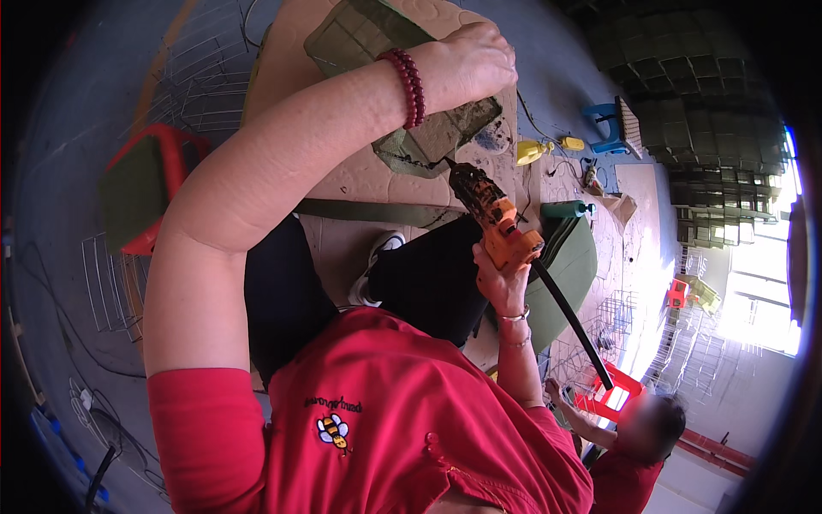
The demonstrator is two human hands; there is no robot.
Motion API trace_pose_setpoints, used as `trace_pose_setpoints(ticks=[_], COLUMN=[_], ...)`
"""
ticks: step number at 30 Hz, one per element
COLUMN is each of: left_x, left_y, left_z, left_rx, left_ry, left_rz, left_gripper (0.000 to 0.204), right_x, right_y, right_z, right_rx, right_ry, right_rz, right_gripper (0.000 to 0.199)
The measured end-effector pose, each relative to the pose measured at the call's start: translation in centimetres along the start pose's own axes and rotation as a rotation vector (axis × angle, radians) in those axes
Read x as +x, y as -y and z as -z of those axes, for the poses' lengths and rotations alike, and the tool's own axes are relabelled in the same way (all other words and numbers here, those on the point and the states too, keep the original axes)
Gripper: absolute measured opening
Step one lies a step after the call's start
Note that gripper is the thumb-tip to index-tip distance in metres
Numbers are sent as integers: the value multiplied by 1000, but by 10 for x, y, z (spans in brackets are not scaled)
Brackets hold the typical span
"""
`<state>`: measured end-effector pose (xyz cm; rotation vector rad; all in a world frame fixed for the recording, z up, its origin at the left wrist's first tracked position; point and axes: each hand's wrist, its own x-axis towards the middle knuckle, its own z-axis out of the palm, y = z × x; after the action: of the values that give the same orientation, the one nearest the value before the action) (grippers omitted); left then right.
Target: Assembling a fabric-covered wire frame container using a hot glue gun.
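Observation:
My right hand (pixel 503 278) is wrapped round the handle of an orange glue gun (pixel 514 244), whose front is caked with dark residue. A long black glue stick (pixel 572 324) juts from its back end. The nozzle points at the near edge of a green fabric-covered box (pixel 360 34), where a dark line runs along the rim. My left arm reaches across the box. My left hand (pixel 473 64), with a dark red bead bracelet at the wrist, is closed over the box's right side; its fingertips are hidden.
Stained cardboard (pixel 287 43) lies under the box. A green strip (pixel 377 212) is near my knees. To the right are a green bottle (pixel 567 209), yellow tools (pixel 533 152) and a blue stool (pixel 606 128). Wire frames (pixel 201 77) stand left; a co-worker (pixel 629 463) sits at lower right.

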<state>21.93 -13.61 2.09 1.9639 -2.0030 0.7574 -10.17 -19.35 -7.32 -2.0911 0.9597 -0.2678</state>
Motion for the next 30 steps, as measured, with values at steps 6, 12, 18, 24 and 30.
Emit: trace_pose_setpoints(ticks=[6, 12, 18, 24, 30], left_x=[4, 5, 1, 6, -1], left_y=[3, 8, 9, 8, 17], left_z=[2, 6, 5, 7, -3], left_rx=[-23, -12, -6, -14, 34], left_ry=[96, 104, 96, 168, -214], left_rz=[42, 20, 47, 49, -71], left_gripper=[8, 9, 11, 11, 11], right_x=[2, 2, 6, 4, 1], right_y=[-5, -4, -17, -9, 5], right_z=[1, -4, -4, -6, -7], right_rx=[-45, -100, -203, -289, -110], right_ry=[28, -90, -144, -124, -104], right_rz=[-99, 58, 166, 228, 54], right_gripper=[54, 46, 45, 50, 47])
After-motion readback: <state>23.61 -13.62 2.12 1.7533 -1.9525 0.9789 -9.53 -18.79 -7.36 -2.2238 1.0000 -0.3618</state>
